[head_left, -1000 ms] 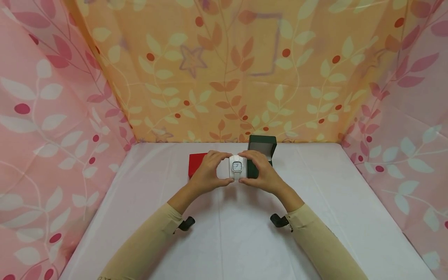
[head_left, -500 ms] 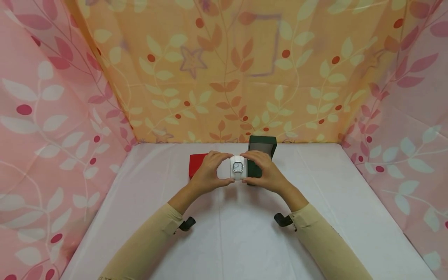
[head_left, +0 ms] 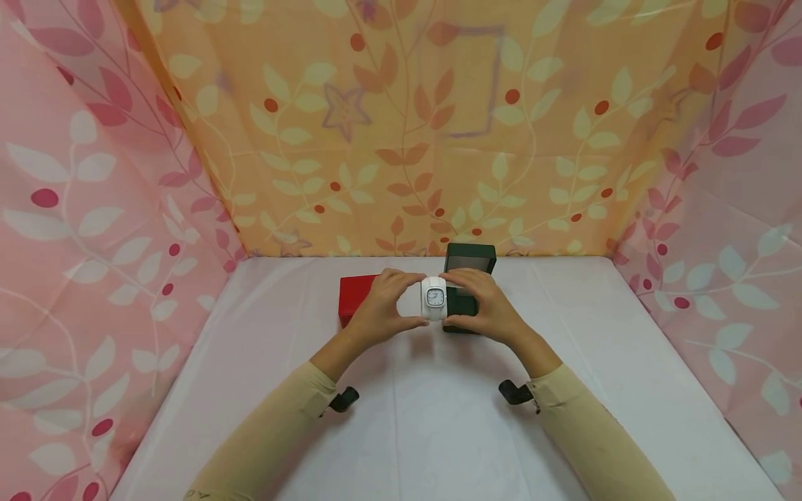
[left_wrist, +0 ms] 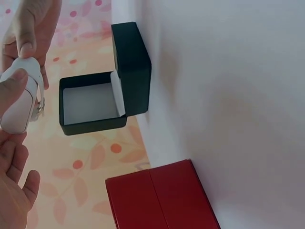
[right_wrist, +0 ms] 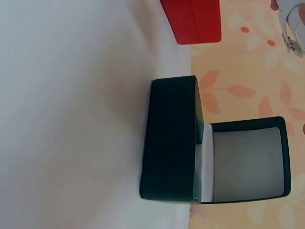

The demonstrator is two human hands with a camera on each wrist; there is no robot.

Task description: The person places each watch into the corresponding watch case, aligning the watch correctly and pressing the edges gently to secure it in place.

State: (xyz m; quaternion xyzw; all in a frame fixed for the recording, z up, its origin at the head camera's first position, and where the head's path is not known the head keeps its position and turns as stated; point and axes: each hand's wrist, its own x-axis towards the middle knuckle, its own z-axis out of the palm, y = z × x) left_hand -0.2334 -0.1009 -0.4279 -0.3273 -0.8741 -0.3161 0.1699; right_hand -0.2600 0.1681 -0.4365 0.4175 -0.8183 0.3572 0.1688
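Observation:
A white wristwatch [head_left: 435, 297] is wrapped round a white cushion [left_wrist: 20, 107], its square dial facing the head camera. My left hand [head_left: 383, 306] pinches the cushion's left side between thumb and fingers. From the other side, my right hand [head_left: 485, 306] pinches it in the same way. Both hands hold it up over the table, in front of the boxes. The strap's buckle [right_wrist: 290, 44] shows at the upper right corner of the right wrist view. Behind my right hand stands a dark green box [head_left: 471, 256] with its lid raised and a pale lining.
A red box [head_left: 354, 296] sits left of the green box, partly hidden by my left hand. White cloth [head_left: 401, 431] covers the table. An orange patterned curtain [head_left: 401, 125] hangs along the back edge, with pink curtains [head_left: 81, 229] at the sides.
Both hands have shifted slightly to the right with the watch and cushion between them. The boxes have stayed in place.

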